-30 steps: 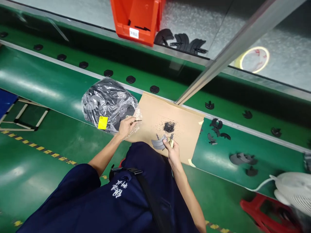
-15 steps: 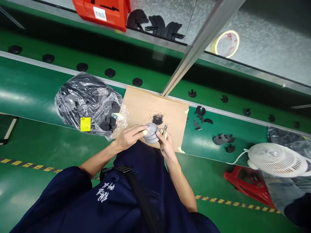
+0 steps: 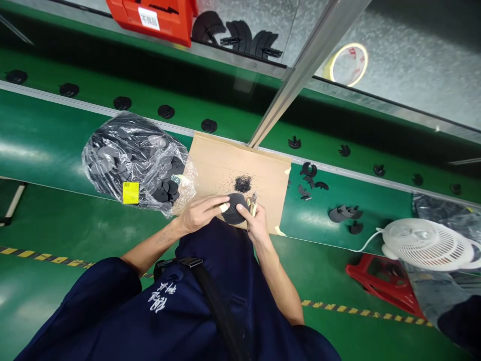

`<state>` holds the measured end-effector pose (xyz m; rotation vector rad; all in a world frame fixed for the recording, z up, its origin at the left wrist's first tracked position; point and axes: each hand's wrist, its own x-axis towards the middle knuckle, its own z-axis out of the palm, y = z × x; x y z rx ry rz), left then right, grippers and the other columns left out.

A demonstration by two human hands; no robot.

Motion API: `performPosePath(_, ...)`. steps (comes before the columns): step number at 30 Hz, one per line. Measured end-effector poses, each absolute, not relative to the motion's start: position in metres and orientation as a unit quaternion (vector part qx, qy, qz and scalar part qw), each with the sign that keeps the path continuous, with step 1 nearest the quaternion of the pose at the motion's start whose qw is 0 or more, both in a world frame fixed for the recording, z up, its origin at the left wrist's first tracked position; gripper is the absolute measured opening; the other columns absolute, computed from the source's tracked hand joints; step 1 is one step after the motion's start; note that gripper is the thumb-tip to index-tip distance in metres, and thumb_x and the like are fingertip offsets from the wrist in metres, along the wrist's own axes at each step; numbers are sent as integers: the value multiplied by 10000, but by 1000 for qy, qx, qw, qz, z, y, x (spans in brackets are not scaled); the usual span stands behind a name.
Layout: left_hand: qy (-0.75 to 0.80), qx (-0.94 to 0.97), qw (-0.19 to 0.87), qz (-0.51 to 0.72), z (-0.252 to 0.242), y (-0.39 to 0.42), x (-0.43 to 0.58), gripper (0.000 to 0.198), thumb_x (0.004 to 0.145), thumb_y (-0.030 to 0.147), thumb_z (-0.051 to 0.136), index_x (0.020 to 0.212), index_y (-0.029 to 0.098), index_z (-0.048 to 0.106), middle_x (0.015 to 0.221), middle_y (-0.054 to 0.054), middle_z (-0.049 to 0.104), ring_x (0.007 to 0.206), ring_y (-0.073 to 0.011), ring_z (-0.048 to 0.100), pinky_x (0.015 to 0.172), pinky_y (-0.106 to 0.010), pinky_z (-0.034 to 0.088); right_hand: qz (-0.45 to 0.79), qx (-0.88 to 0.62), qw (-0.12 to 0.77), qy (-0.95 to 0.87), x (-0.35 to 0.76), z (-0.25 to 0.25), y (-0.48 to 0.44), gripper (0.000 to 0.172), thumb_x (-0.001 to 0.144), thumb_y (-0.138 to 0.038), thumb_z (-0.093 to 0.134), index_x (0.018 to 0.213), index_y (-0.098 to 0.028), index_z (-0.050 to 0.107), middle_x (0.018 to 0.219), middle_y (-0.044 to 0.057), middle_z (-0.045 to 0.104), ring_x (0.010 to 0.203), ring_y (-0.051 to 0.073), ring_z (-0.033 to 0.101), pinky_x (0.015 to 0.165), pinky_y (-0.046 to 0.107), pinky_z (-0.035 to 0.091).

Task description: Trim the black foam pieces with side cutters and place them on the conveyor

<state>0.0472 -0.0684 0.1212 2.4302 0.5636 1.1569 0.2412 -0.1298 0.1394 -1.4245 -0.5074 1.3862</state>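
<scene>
A round black plastic disc (image 3: 233, 213) is held between my two hands above the cardboard sheet (image 3: 216, 153). My left hand (image 3: 199, 210) pinches its left edge, with pale tape around a fingertip. From the other side my right hand (image 3: 257, 223) grips the disc, its thumb lying on the dark face. A small pair of pliers (image 3: 255, 196) with yellowish wrapping also sits in my right hand, its jaws pointing away from me. Just beyond the disc lies a pile of black crumbs (image 3: 243, 183) on the cardboard.
Left of the cardboard lies a clear plastic bag (image 3: 131, 155) full of dark discs. Loose black pieces (image 3: 308, 170) and a small stack (image 3: 342, 213) lie to the right, near a white fan (image 3: 424, 243). A metal post (image 3: 289, 90) rises behind the cardboard. Black parts line the strip behind.
Lighter grey disc faces showed in my hands before; now a dark face with a small raised detail is up. Parts on the back strip have shifted slightly left in view.
</scene>
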Motion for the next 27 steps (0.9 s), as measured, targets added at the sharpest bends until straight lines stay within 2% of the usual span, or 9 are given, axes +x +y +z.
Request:
performPosePath(4,251,839,225,427,133,-72,54,366,984,77,542,1301,212,664,1204,-108,734,1130,-188,720,970,-338,633,538,-618,522,-238,240,143,-132,416,645,-543,887,813,-209,704,754,-12,660,698,147,580,710,295,520)
performPosePath(9,329,812,281,392,144,-69,65,367,976,289,653,1336,216,654,1112,-95,688,1037,-197,705,900,-317,630,527,-622,502,-288,240,149,-133,405,688,-569,851,817,-215,702,727,-13,638,665,139,539,639,277,490)
performPosePath(15,297,820,310,380,146,-65,70,343,999,269,620,1338,228,652,994,-49,623,845,-132,661,740,-235,594,532,-618,496,-297,241,151,-134,408,694,-574,850,819,-214,702,729,-15,620,662,134,513,640,274,468)
performPosePath(23,300,823,315,365,147,-70,65,333,1009,256,606,1338,227,652,1014,-49,610,765,-102,634,704,-220,584,535,-624,487,-296,241,149,-135,445,674,-597,859,812,-211,686,671,-37,550,623,120,458,598,262,437)
performPosePath(27,334,803,339,359,146,-72,67,343,1003,314,618,1332,227,653,1020,-56,625,818,-125,651,753,-245,595,516,-625,490,-320,240,155,-136,427,711,-599,833,803,-214,674,686,-29,563,638,127,475,614,270,447)
